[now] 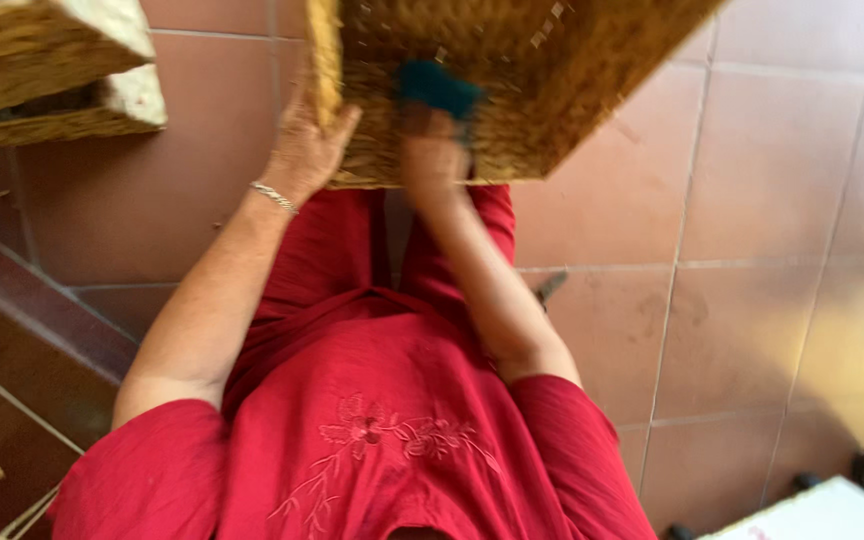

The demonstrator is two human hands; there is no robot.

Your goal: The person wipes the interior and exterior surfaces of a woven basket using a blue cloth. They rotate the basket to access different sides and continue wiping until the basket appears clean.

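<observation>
The woven basket [512, 80] is held up in front of the person, above the lap in the red dress [372, 420], with its lower edge near the knees. The left hand [302, 150] clasps its left rim, fingers closed around the edge and the thumb on the outside. The right hand [432, 160] presses a dark teal cloth [439, 88] against the woven wall; it is blurred, so I cannot tell if the fingers are spread or pressed together. The basket looks light and rather stiff, made of dry rough fibre that is not slippery, but I judge it can bend or fray if squeezed hard; the thick rim seems the best place to hold. Another woven basket [52, 70] lies at the upper left on the reddish tiled floor [752, 250]. A white box corner [822, 515] shows at the lower right; no labels are readable.
</observation>
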